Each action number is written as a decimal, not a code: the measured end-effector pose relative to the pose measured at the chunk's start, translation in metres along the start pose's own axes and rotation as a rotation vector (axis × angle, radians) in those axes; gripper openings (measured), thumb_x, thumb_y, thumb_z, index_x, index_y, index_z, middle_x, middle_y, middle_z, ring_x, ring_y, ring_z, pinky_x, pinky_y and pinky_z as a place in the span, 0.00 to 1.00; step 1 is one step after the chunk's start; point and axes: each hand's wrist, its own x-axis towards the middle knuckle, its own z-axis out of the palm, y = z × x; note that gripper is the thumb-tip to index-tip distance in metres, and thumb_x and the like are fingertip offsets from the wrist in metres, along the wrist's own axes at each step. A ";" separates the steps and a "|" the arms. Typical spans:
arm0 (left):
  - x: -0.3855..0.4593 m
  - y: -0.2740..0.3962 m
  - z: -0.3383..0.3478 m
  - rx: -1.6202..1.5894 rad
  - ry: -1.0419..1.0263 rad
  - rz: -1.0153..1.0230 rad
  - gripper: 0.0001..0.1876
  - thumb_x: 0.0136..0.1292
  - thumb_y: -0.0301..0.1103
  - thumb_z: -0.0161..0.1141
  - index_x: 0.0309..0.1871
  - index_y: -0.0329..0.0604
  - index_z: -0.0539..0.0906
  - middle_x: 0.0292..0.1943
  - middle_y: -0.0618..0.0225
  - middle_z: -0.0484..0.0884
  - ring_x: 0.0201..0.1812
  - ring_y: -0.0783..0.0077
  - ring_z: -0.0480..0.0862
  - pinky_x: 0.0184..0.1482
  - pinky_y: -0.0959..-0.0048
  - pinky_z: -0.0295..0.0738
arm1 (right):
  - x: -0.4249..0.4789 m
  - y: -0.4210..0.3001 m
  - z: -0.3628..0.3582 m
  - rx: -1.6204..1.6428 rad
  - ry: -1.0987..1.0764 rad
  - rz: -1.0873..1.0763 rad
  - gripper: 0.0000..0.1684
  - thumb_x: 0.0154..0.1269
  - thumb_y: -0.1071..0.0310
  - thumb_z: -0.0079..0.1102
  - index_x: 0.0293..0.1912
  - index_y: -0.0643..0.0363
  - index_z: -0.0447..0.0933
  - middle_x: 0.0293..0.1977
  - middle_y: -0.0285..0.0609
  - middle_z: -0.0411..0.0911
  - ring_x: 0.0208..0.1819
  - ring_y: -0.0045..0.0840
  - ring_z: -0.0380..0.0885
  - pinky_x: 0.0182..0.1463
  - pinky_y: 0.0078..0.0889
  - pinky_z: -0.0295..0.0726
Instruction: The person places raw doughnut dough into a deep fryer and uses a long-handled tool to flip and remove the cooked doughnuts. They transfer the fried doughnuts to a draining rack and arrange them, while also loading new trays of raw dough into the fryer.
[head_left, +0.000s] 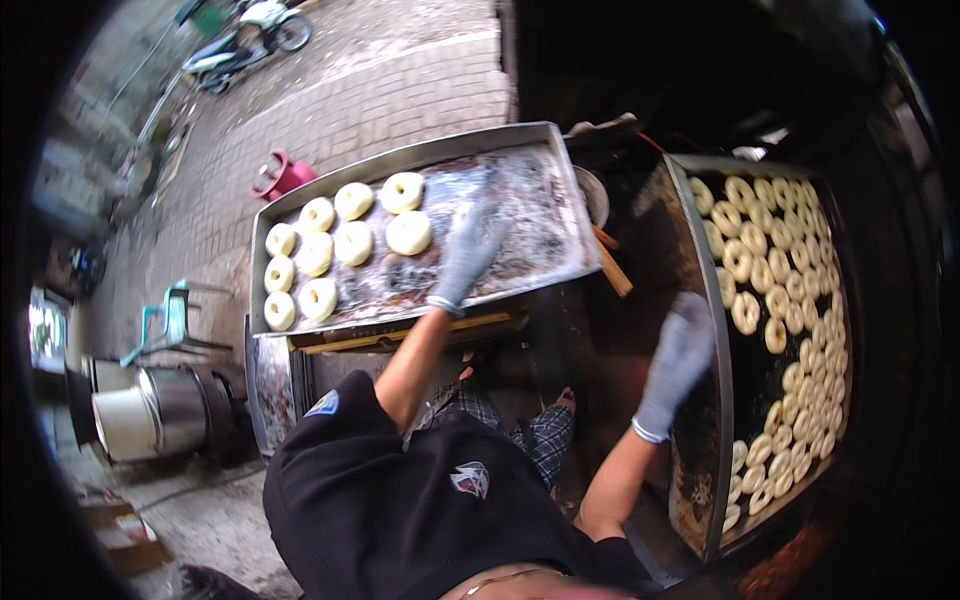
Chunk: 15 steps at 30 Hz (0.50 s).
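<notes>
My left hand (472, 244), in a grey knit glove, is over the bare part of a metal tray (525, 279); it is blurred, its fingers look extended and nothing shows in it. Pale ring-shaped doughnuts (410, 232) sit at the tray's left side, in uneven rows. On the right, my right hand (684, 337), also gloved and blurred, is beside the near rim of a deep rectangular metal pan (712, 330). Whether it holds or touches anything cannot be told. Many pale dough rings (745, 312) lie in the pan's dark interior, crowded towards the far side.
Wooden sticks (613, 268) and a round vessel (592, 196) stand between tray and pan. Past the tray is a pink gas cylinder (289, 178). To the left are a teal plastic stool (175, 319) and large metal pots (171, 411). A motorbike (244, 46) stands on the paving.
</notes>
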 end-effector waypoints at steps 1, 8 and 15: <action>-0.002 -0.028 -0.060 0.110 0.198 -0.189 0.20 0.68 0.40 0.64 0.56 0.33 0.81 0.49 0.45 0.85 0.52 0.49 0.84 0.56 0.58 0.76 | -0.003 -0.014 0.051 0.084 -0.187 0.022 0.23 0.70 0.70 0.57 0.61 0.71 0.73 0.57 0.53 0.78 0.58 0.36 0.78 0.65 0.36 0.75; 0.000 -0.253 -0.256 0.906 0.050 -0.576 0.34 0.60 0.56 0.62 0.60 0.36 0.82 0.47 0.40 0.86 0.50 0.41 0.85 0.57 0.49 0.75 | -0.050 -0.037 0.396 -0.295 -1.013 0.059 0.26 0.61 0.53 0.61 0.52 0.61 0.82 0.47 0.61 0.84 0.51 0.48 0.84 0.55 0.43 0.82; 0.008 -0.169 -0.158 -0.107 -0.050 -0.101 0.33 0.56 0.22 0.68 0.67 0.34 0.71 0.58 0.57 0.77 0.59 0.63 0.79 0.61 0.66 0.76 | -0.088 -0.011 0.350 -0.308 -0.467 -0.377 0.16 0.54 0.64 0.68 0.42 0.60 0.79 0.35 0.50 0.83 0.34 0.45 0.83 0.37 0.43 0.80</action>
